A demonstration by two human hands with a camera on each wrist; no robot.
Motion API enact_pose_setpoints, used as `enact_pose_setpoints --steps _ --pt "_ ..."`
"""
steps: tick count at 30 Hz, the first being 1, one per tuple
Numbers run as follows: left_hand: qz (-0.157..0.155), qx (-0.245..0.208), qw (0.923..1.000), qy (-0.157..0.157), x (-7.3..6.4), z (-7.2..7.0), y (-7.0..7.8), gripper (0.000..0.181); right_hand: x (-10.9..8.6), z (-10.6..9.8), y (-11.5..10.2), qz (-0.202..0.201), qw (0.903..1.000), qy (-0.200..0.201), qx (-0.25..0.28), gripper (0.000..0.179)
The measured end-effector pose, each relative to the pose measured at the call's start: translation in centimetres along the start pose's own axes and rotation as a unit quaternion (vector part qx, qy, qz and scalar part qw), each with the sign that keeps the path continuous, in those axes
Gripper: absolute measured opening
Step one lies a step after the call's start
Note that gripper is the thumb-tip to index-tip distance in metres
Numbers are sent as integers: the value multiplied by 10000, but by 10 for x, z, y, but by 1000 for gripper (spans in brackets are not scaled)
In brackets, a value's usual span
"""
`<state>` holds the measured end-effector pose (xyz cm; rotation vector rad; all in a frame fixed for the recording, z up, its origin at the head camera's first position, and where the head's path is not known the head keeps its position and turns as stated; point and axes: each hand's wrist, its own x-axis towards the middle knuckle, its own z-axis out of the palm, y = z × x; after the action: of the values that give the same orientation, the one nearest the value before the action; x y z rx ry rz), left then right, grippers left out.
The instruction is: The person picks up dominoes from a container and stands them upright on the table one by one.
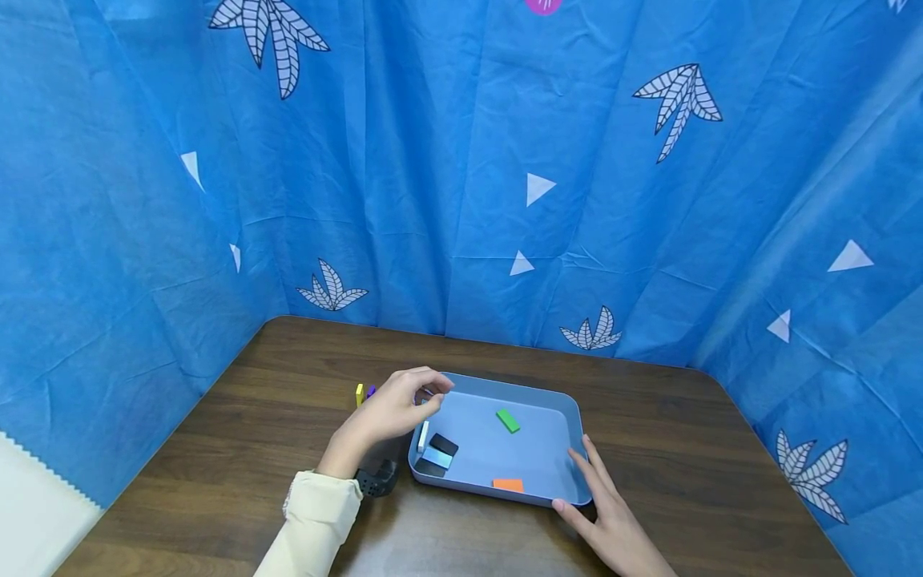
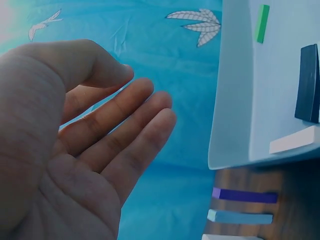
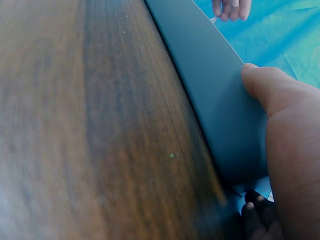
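A shallow blue-grey tray sits on the table. Above its left rim hovers my left hand, fingers loosely bent and thumb apart from them; the left wrist view finds nothing in its palm. My right hand touches the tray's near right corner, fingers extended and spread, its thumb against the front rim. Inside the tray lie a green block, an orange block, a black block and a light blue block. A white block leans near the left wall.
Left of the tray stand a yellow block and a purple block, with another light blue block beside it. Blue patterned curtains surround the brown wooden table at the back and sides.
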<state>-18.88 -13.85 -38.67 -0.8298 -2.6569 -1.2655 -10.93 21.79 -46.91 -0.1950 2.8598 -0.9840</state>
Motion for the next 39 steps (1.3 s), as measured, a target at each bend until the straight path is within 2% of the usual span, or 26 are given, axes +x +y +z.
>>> enact_pose_setpoints --steps 4,10,18,28,35,39 --pt "-11 42 9999 -93 0 3 3 22 -1 0 0 -11 10000 17 27 85" --pt "143 -49 9996 -258 2 10 6 23 -1 0 0 -13 10000 17 75 84" --pt "158 24 9990 -413 3 20 6 24 -1 -1 1 49 9999 -64 116 86" --pt "324 217 9974 -613 5 32 9 23 -1 -1 1 20 9998 -55 167 84" --pt "450 321 9956 -755 8 39 13 21 -1 1 2 -240 9996 164 14 82" --pt "651 467 9936 -799 9 43 16 21 -1 2 3 -259 9993 254 -10 81"
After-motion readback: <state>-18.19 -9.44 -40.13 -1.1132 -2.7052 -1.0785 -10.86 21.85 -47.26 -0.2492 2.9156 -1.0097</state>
